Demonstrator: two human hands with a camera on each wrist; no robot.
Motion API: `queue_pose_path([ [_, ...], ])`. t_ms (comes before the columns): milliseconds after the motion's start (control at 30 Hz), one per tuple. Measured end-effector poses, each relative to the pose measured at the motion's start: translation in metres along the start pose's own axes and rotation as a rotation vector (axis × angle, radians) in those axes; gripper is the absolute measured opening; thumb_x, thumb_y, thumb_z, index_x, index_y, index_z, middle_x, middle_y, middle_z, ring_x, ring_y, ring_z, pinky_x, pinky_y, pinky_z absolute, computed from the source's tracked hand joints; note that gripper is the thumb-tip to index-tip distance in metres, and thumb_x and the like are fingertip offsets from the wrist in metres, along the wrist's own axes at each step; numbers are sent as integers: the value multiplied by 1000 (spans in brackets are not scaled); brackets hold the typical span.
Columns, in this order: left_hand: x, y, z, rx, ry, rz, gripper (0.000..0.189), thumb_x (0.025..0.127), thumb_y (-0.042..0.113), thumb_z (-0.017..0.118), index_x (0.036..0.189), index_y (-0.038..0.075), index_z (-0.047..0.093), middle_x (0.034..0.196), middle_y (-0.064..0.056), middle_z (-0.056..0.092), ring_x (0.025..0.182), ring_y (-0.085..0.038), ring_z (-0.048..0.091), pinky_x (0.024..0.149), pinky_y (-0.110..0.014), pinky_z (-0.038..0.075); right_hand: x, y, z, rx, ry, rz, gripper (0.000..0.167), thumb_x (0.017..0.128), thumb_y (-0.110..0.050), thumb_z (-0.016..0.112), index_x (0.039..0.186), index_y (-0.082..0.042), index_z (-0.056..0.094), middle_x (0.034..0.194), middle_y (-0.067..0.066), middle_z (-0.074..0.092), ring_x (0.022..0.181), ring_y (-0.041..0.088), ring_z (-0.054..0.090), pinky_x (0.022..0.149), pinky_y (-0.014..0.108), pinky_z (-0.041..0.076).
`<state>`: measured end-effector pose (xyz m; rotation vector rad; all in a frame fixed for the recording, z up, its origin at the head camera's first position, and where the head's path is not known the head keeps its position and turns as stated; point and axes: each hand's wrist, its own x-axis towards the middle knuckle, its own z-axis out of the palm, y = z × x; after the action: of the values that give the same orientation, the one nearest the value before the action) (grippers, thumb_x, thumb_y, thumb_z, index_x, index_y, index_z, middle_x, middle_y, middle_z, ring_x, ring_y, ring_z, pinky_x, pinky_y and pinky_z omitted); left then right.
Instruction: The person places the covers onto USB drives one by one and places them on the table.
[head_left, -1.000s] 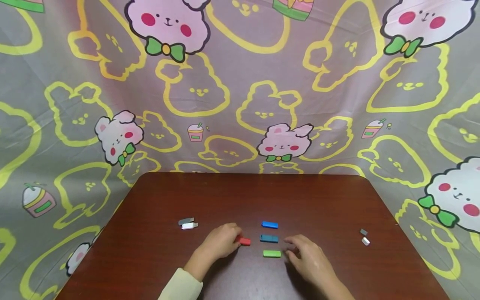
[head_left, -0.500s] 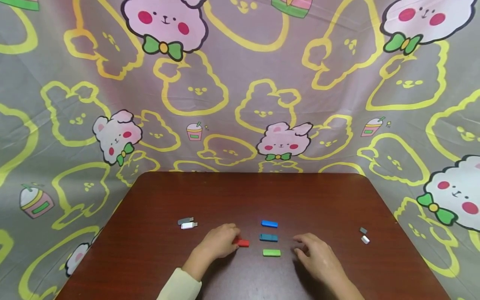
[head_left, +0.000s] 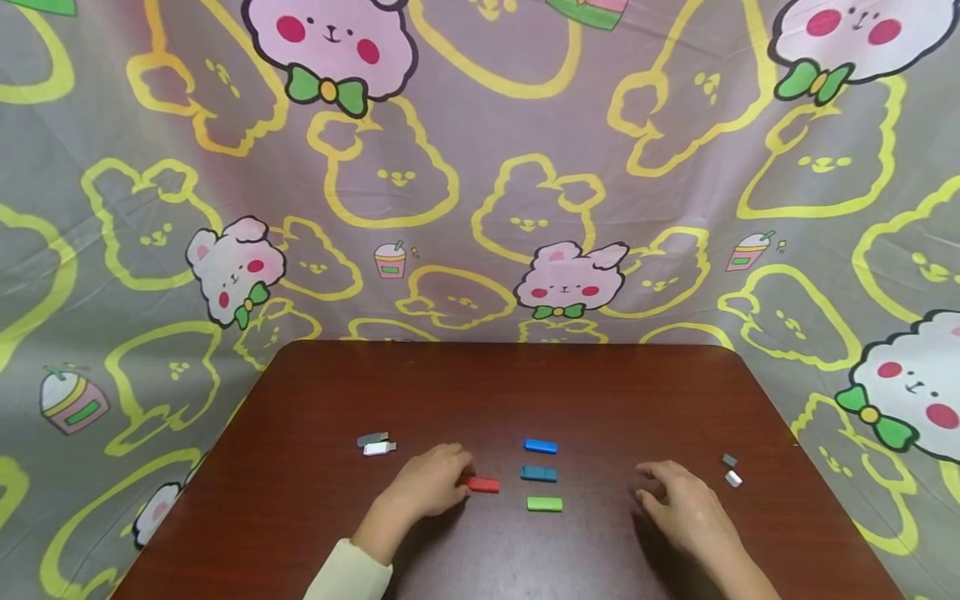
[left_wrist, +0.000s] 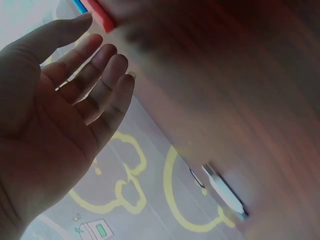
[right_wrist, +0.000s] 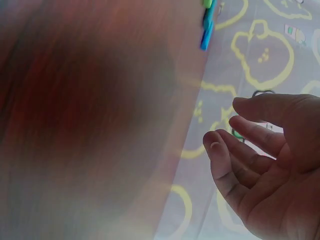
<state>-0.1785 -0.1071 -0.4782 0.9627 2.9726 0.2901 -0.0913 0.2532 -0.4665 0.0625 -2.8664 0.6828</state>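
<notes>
A red USB flash drive (head_left: 483, 485) lies on the table, just past the fingertips of my left hand (head_left: 425, 486). In the left wrist view that hand's fingers (left_wrist: 102, 97) are loosely bent with nothing between them. Right of the red drive, a blue flash drive (head_left: 540, 447), a teal one (head_left: 538, 474) and a green one (head_left: 544, 504) form a column. My right hand (head_left: 688, 504) hovers right of this column, holding nothing, its fingers (right_wrist: 220, 165) relaxed in the right wrist view.
At the left, a grey uncapped flash drive (head_left: 371, 440) lies against a white one (head_left: 378, 449), metal plugs showing. A small grey cap (head_left: 729, 459) and a white cap (head_left: 733, 479) lie at the right. Patterned cloth (head_left: 465, 192) hangs around the brown table (head_left: 450, 383).
My right hand has moved right, away from the column of drives, towards the caps. My left hand has drawn slightly left, and more of the red flash drive shows.
</notes>
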Motion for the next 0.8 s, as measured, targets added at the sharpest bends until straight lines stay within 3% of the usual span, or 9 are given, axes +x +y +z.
queue_pose_path([
  [300, -17, -28, -8, -2, 43, -85, 26, 81, 25, 82, 101, 12, 71, 99, -1, 65, 97, -23, 62, 78, -42, 54, -2, 25, -8, -30, -42, 34, 36, 86, -14, 77, 120, -7, 70, 120, 15, 68, 99, 35, 68, 79, 54, 54],
  [567, -39, -65, -20, -47, 40, -250, 22, 85, 24, 81, 103, 15, 71, 109, -3, 67, 111, -30, 61, 88, -51, 52, 0, 52, -27, -61, -116, 124, 41, 88, -18, 75, 124, -3, 66, 122, 24, 66, 103, 42, 66, 79, 58, 51],
  [800, -48, -82, -25, -7, 35, -277, 28, 86, 22, 79, 110, 10, 72, 126, -14, 66, 120, -35, 58, 95, -54, 51, 1, 71, -36, -83, -173, 181, 45, 89, -26, 75, 126, -2, 64, 137, 36, 52, 120, 54, 53, 82, 62, 48],
])
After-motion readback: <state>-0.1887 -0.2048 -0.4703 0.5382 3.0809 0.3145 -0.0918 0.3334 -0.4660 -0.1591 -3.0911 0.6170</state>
